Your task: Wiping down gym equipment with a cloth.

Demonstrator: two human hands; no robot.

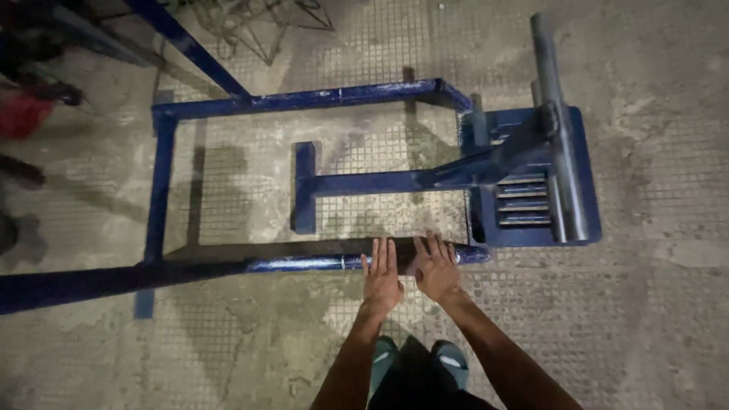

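We press our left hand (381, 275) and right hand (435, 267) flat, fingers spread, side by side on the near rail (319, 263) of the blue steel frame (161, 182). The rail lies crosswise, running left to right over the tiled floor (653, 319). Beyond its right end sits a slotted blue plate (531, 201).

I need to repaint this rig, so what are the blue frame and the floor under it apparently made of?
Blue frame: likely steel bar, glossy blue paint, worn dark where both hands rest on the near rail. Floor: seemingly concrete, stamped in small squares, stained and dusty.
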